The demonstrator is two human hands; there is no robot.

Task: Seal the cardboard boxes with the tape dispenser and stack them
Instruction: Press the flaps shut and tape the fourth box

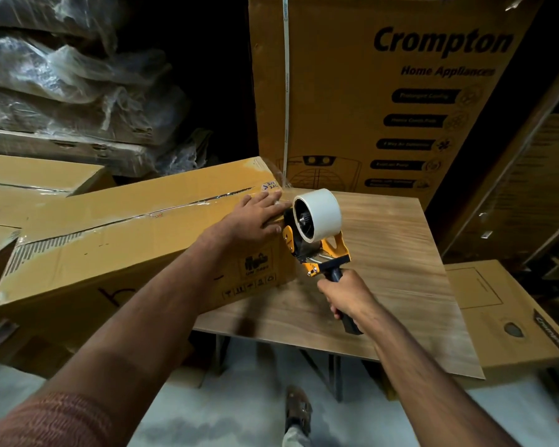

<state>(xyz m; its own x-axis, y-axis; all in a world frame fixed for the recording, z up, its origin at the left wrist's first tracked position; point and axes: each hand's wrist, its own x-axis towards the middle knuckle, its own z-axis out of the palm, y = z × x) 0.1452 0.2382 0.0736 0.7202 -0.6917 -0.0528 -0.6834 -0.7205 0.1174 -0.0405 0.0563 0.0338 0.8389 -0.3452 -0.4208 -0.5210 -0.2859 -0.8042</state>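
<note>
the taping step looks nearly done. the left hand [255, 216] presses flat fingers on the long box [136, 233] end. the right hand [347, 296] grips the tape dispenser [313, 230], just past those fingertips. next, probably cut the tape.

Dim storeroom: wood-grain table [384, 253] on grey concrete floor [239, 421].

- Tape dispenser [317, 250]: yellow-orange frame, dark blue handle, white tape roll [320, 214].
- Cardboard box [136, 240]: tan-yellow, black printed symbols.
- Worktop [384, 259]: brown wood grain.
</note>
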